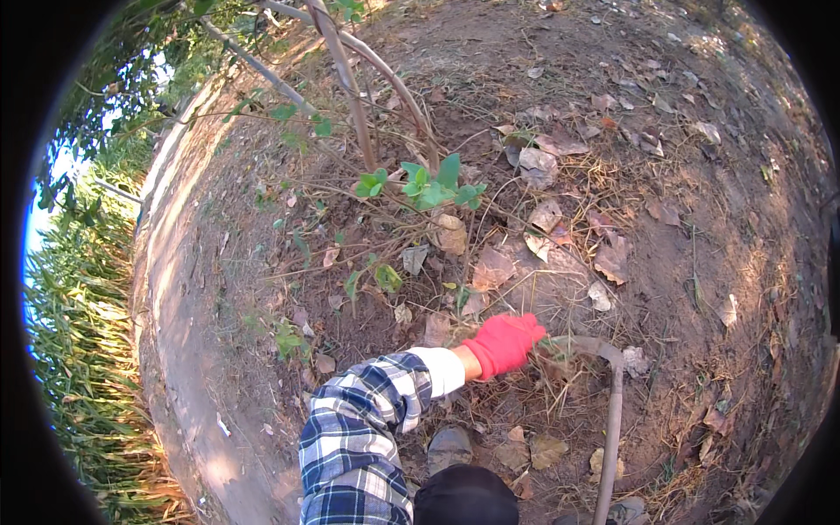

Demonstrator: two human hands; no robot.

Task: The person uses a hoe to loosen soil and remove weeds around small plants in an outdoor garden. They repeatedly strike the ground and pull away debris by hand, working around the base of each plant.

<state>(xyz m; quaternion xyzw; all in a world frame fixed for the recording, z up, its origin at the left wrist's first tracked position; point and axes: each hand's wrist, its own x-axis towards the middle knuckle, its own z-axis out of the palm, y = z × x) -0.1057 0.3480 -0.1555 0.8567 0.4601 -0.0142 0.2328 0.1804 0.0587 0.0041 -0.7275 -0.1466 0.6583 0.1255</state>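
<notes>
My left hand (505, 344), in a red glove below a plaid sleeve, is closed around a clump of dry grass (558, 371) just above the soil. Beside its fingertips is the curved metal neck of a long-handled hoe (584, 344); the blade end is hidden by grass. The hoe's handle (610, 440) runs down to the lower edge of the picture. My right hand is out of view. Dry leaves (492, 269) lie on the ground beyond the glove.
A shrub with several bare stems (354, 98) and green leaves (433, 187) rises ahead. My shoe (450, 448) and dark-clad knee (466, 495) are at the bottom. Tall green crops (85, 341) stand at the far left. Leaf litter (613, 256) covers soil to the right.
</notes>
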